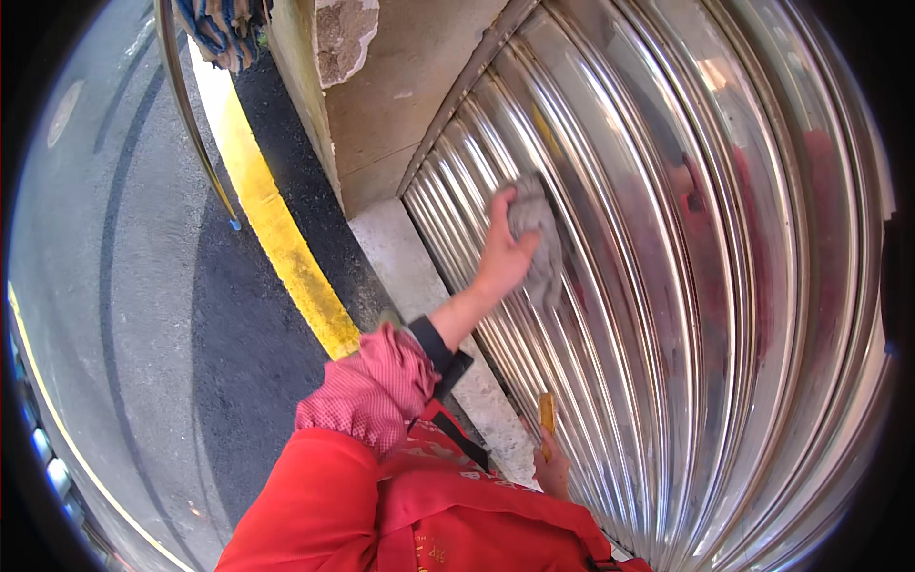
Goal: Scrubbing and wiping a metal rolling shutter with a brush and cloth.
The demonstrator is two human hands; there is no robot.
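Note:
My left hand [506,250] grips a crumpled grey cloth [537,229] and holds it against the shiny ribbed metal shutter [636,286]. The arm reaches forward in a red sleeve, a pink checked sleeve cover [372,390] and a dark cuff [432,342]. Lower down, close to my red apron [486,508], my right hand [552,472] is closed around a slim yellow object [546,415], perhaps a handle; its lower part is hidden in the hand. The yellow object stands near the shutter's ribs.
A pale stone sill [400,247] runs along the shutter's base. Beyond it rises a wall [386,129] with peeling plaster. Yellow-painted edging [279,236] crosses the dark asphalt [243,400]. Striped cloth strands [225,32] and a thin curved pole [187,114] are at the upper left.

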